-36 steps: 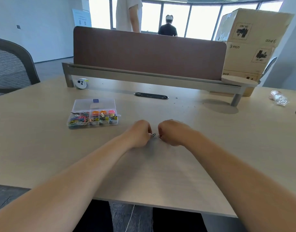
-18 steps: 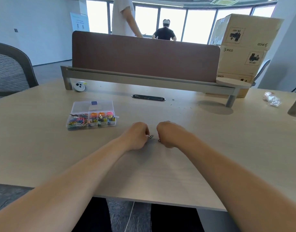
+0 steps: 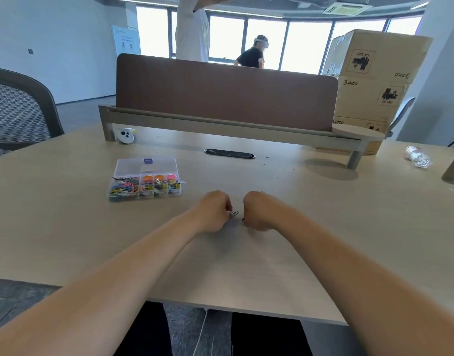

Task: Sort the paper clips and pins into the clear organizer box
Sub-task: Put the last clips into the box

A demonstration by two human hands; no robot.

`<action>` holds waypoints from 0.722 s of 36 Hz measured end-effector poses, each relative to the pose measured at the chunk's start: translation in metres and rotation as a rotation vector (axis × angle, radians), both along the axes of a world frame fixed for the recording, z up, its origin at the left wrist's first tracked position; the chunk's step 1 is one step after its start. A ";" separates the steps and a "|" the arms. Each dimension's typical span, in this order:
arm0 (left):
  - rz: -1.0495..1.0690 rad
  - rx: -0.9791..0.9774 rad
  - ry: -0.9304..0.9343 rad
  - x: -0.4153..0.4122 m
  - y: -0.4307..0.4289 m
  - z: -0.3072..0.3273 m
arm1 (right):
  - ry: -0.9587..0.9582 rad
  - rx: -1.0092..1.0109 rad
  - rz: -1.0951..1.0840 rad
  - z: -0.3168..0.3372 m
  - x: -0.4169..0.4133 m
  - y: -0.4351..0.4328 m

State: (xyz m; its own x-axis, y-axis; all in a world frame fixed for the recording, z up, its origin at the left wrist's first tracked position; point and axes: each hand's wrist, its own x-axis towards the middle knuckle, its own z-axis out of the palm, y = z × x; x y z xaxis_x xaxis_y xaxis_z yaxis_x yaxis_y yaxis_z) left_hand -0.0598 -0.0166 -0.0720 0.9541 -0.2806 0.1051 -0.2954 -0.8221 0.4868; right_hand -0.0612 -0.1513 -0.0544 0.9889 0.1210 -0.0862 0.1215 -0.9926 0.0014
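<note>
Left hand (image 3: 215,211): curled on the table (image 3: 336,227), fingertips pinching a dark paper clip (image 3: 235,214), as a second ago.
Right hand (image 3: 259,213): curled just beside the left without touching it, pinching a second clip (image 3: 243,220) that is mostly hidden.
Organizer box (image 3: 145,181): on the table, left of and beyond the hands, coloured clips inside; unmoved.
Change: the standing person (image 3: 192,34) behind the divider (image 3: 225,93) now has an arm raised.

A brown divider (image 3: 225,96) (3 cardboard boxes (image 3: 374,75) beside it) stands on the desk (image 3: 66,227).
</note>
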 end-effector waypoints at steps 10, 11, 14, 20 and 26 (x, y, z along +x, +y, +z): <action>0.052 -0.087 0.021 0.002 0.030 0.003 | 0.016 0.245 -0.010 0.005 0.009 0.017; 0.057 -0.102 0.022 0.002 0.038 0.004 | 0.009 0.279 0.007 0.007 0.012 0.023; 0.070 -0.112 -0.011 0.004 0.064 0.009 | -0.002 0.332 0.064 0.016 0.022 0.044; 0.175 -0.034 -0.078 0.011 0.124 0.022 | -0.026 0.398 0.202 0.028 0.047 0.103; 0.330 -0.005 -0.089 0.031 0.184 0.029 | -0.037 0.394 0.335 0.029 0.077 0.162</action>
